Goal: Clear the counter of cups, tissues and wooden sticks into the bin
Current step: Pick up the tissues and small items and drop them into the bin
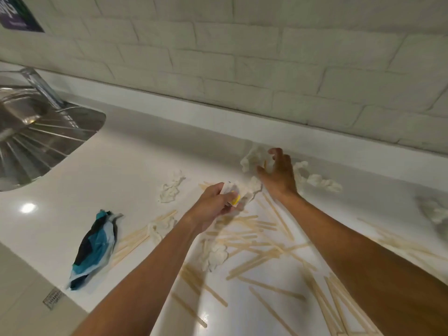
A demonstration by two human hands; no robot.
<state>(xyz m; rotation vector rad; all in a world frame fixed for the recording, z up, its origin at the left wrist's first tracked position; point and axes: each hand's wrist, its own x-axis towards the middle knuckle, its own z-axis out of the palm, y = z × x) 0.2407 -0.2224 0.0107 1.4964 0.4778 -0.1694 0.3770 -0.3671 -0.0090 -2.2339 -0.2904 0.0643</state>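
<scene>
Several wooden sticks [244, 236] lie scattered over the white counter [135, 166], with crumpled tissues among them. My left hand [215, 204] grips a crushed white cup with a yellow mark [232, 194] and some tissue above the sticks. Farther back, near the wall, my right hand [278, 173] reaches with spread, curled fingers over a crumpled tissue [252, 157]; I cannot tell whether it grips the tissue. More tissues lie to its right [320, 180], left of my left hand [171, 189], and near the front [215, 257].
A steel sink with drainer [46, 132] is set into the counter at the left, with a tap behind it. A blue, black and white plastic bag [94, 248] lies near the counter's front edge. A tiled wall runs along the back. A blurred tissue [434, 214] lies at the far right.
</scene>
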